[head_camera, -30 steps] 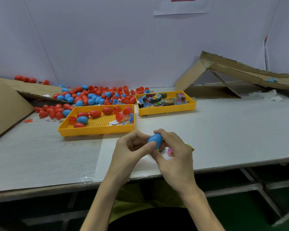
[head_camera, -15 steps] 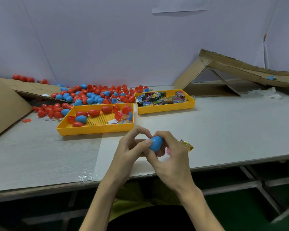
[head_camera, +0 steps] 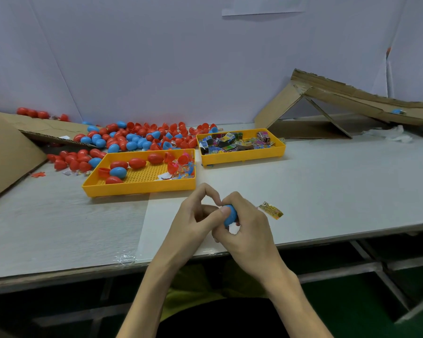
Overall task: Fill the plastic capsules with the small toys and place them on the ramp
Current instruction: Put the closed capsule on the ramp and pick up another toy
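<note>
Capsule (head_camera: 230,215) of blue plastic held over the surface (head_camera: 327,181) near me, left hand (head_camera: 193,215) pinching its tip, right hand (head_camera: 250,231) wrapped round it, I judge to press its 2 halves shut.

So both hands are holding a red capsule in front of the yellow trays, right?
Not quite: the capsule is blue, not red, as the head view shows. The left hand and right hand do hold it in front of the yellow trays.

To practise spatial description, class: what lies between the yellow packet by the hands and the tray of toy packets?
Nothing: the head view shows only bare table between the yellow packet and the toy tray.
</note>
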